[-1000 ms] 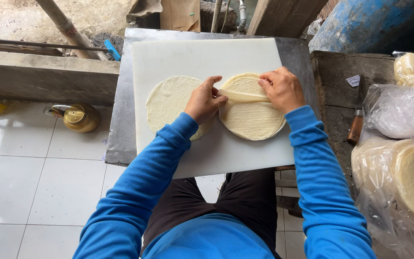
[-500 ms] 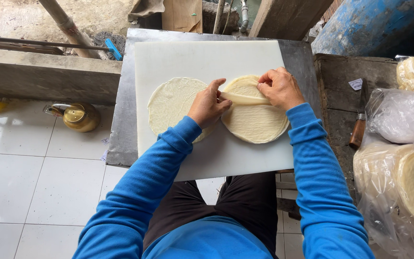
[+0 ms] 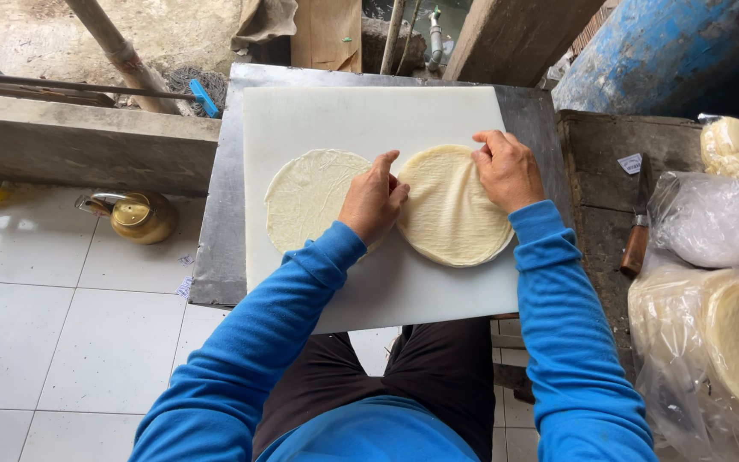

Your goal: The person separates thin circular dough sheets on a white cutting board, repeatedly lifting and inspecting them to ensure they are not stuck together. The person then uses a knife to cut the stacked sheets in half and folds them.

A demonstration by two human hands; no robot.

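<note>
The folded-over top sheet seen a moment ago now lies flat on the right stack of round dough sheets (image 3: 455,210). The left hand (image 3: 374,201) rests at that stack's left edge, fingers loosely curled, gripping nothing. The right hand (image 3: 505,169) presses its upper right edge, fingers bent. A single thin sheet (image 3: 308,197) lies just left, on the white cutting board (image 3: 361,115) atop the metal tabletop (image 3: 215,257).
</note>
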